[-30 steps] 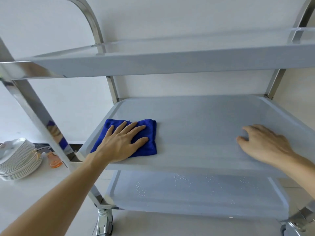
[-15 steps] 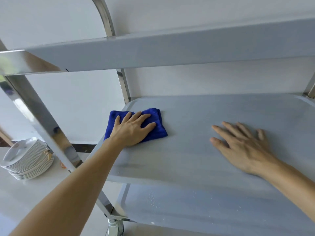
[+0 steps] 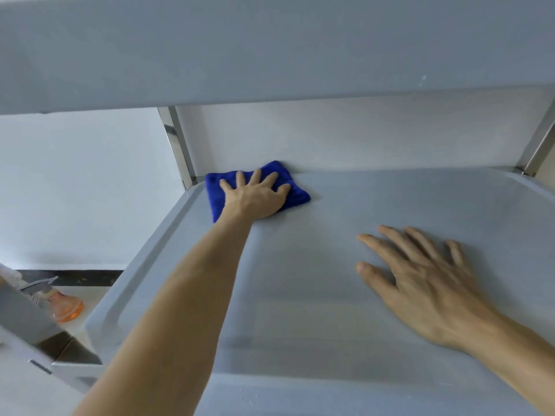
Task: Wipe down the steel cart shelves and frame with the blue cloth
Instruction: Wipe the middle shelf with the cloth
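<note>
We see the blue cloth (image 3: 297, 192) only around the left hand (image 3: 255, 198), which covers its middle; the orange spray bottle (image 3: 64, 306) is half hidden behind the cart frame (image 3: 27, 322); the upper shelf (image 3: 270, 49) fills the top, blurred; the right forearm runs off the corner.

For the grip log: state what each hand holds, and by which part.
Nothing is gripped. The left hand presses flat on the middle of the blue cloth, fingers spread. The right hand rests open on the bare shelf.
</note>
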`<state>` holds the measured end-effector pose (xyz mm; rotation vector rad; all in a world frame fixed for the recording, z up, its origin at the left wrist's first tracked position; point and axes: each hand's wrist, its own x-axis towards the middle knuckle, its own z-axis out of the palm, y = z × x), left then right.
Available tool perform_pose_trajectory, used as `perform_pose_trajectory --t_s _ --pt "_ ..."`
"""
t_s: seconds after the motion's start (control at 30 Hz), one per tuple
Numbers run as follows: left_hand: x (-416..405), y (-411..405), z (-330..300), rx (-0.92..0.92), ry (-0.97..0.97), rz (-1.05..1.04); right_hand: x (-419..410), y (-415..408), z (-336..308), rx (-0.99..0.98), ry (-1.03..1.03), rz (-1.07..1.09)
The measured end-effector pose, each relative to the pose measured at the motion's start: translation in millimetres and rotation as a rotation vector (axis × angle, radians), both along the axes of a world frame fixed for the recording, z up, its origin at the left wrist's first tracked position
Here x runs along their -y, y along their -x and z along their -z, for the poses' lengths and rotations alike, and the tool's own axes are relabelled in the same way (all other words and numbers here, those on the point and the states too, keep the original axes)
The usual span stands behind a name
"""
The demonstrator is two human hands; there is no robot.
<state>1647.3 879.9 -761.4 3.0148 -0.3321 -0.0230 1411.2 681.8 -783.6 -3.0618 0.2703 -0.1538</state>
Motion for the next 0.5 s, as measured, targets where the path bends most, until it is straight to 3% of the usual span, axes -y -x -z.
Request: perform_pose_trajectory --t_s 0.13,0.3,0.4,0.5 --pt "26.6 46.7 3.2 0.006 0.011 0.254 0.8 1.8 -2.0 -0.026 -0.019 -0.002" --pt "-21.4 103.4 7.1 0.03 0.011 0.488 -0.5 3.9 -5.8 -0.037 -0.027 0.004" --pt "-71.8 91.0 -3.3 0.001 -0.055 0.385 -0.7 3.5 -7.3 -0.032 -0.038 0.001" --pt "-112.5 66.1 -10.5 -0.004 -0.127 0.131 -1.6 1.9 -6.0 -0.028 -0.035 -0.009"
